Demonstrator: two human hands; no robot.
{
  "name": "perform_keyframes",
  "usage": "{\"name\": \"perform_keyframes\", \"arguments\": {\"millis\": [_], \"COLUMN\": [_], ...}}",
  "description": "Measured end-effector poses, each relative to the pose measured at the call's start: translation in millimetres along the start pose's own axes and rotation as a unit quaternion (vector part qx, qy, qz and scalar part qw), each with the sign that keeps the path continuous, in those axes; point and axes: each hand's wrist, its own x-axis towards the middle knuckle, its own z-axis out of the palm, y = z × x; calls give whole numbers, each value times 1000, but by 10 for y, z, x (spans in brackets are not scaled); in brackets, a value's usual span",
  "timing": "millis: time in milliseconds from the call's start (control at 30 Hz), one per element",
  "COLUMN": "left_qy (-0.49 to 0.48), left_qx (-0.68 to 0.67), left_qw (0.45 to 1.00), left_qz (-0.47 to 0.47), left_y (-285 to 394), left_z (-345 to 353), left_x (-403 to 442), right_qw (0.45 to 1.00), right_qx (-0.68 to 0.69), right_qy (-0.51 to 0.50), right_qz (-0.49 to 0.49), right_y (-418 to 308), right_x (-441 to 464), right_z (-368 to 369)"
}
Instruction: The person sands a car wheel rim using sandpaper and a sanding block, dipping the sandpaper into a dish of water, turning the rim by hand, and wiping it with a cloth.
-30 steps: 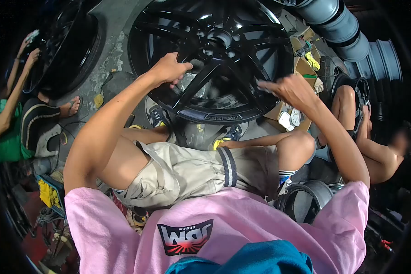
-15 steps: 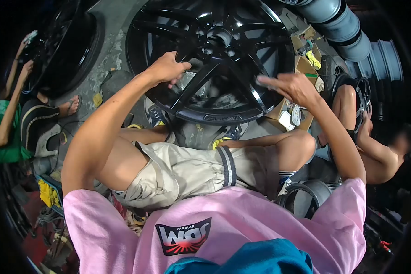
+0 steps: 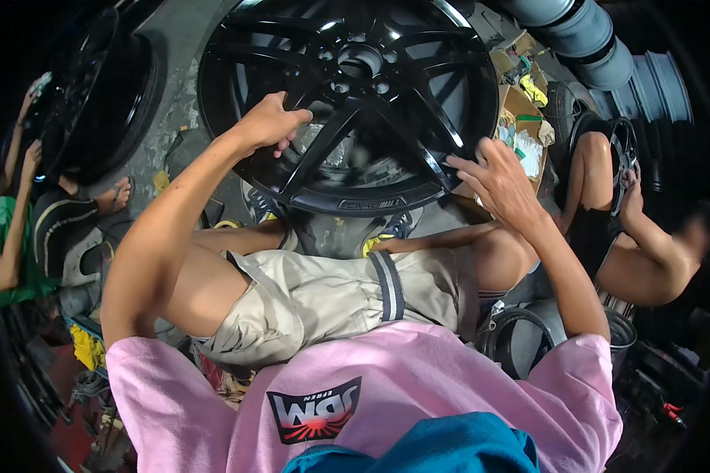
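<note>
Has the bare left hand curled over the left part of a large, round, glossy black metal wheel with paired spokes, with thumb pointing right across an opening and other fingers bent beneath; cannot tell whether closed around a spoke or only resting there. Faces the wheel straight ahead, between left hand and right, with the round black hub farther off than either. Can trace from that hub a long, straight, shiny black spoke running near and right, with its outer end just beside the bare right hand. Holds that hand partly curled, with one finger pointing left towards the spoke, and clearly nearer to it than the left; cannot tell whether touching, nor whether gripping anything small. Farther right, past the wheel's edge, has a brown, lidless cardboard box, then another person's hand at a dark, round wheel rim
</note>
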Motion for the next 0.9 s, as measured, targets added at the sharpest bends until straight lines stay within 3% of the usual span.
{"name": "perform_keyframes", "arguments": {"millis": [233,433,567,700,800,900], "left_qy": [46,-29,48,0,-15,6], "left_qx": [7,-4,2,-1,-2,-2], "left_qw": [999,1000,999,1000,1000,1000], "left_qz": [23,0,12,11,2,11], "left_y": [-37,-21,-6,-13,-39,-90], "left_z": [42,-27,56,-14,-38,-16], "left_x": [-42,40,-86,14,50,22], "right_qw": [999,998,996,993,995,990], "right_qx": [22,55,85,100,37,85], "right_qy": [-31,4,-9,-21,74,77], "right_qz": [-15,26,33,63,52,79], "right_y": [-73,-51,-125,-166,-118,-302], "right_x": [147,142,122,-212,-127,-35], "right_z": [-146,-31,46,-176,-18,177]}}
